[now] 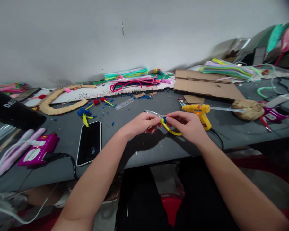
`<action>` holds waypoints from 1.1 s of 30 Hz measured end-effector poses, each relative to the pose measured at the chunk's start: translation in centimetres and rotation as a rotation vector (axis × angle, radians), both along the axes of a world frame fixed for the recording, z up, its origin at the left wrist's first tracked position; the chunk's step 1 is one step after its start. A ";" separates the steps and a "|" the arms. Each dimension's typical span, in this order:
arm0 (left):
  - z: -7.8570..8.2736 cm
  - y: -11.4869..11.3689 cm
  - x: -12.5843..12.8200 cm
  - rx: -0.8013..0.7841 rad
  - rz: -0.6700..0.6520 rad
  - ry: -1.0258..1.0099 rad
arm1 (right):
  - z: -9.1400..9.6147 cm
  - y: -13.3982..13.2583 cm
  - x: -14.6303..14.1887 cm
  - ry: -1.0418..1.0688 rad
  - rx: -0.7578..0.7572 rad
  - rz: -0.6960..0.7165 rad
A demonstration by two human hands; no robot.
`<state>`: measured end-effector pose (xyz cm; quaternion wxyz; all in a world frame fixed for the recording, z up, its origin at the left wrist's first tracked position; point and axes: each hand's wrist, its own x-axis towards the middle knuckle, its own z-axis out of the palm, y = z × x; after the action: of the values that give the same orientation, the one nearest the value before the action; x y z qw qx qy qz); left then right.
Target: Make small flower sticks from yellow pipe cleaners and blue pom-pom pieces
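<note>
My left hand point(148, 122) and my right hand point(186, 124) meet over the middle of the grey table. Both are closed, fingertips pinched around a small blue and yellow fuzzy piece point(163, 120). It looks like pipe cleaner, though most of it is hidden by the fingers. Scissors with silver blades and a yellow handle point(171, 131) show just behind and below the hands; whether a finger touches them I cannot tell. Right of my right hand lies a yellow glue gun point(199, 113) with a clear glue stick point(223, 109) in its back.
A phone point(89, 143), a purple device point(39, 149) and a black bottle point(15, 107) are at left. Blue and red fuzzy flowers point(84, 113) lie near a beige curved form point(59, 110). Cardboard point(207, 85), pipe-cleaner bundles point(231, 70) and blue scraps point(144, 97) sit behind.
</note>
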<state>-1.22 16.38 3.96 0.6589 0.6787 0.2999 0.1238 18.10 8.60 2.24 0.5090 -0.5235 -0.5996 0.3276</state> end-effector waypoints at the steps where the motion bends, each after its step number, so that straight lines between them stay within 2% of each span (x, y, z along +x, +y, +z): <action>1: 0.0 0.0 0.0 0.025 0.001 0.010 | 0.0 0.0 0.0 0.001 -0.007 -0.003; 11: -0.1 0.0 0.2 0.026 -0.005 0.015 | 0.4 -0.3 0.8 -0.027 -0.006 0.088; 16: 0.0 -0.2 0.1 -0.012 -0.008 0.011 | 0.3 -0.2 0.5 -0.058 -0.011 0.067; 25: 0.3 -0.4 0.1 -0.035 -0.007 0.005 | 0.1 -0.3 0.2 -0.086 0.054 0.029; 33: 0.4 -0.3 0.1 -0.080 0.009 0.002 | 0.1 -0.5 0.4 -0.158 0.136 0.088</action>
<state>-1.12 16.04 4.36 0.6844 0.6507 0.3085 0.1140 18.53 8.08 2.37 0.4796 -0.4849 -0.6813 0.2657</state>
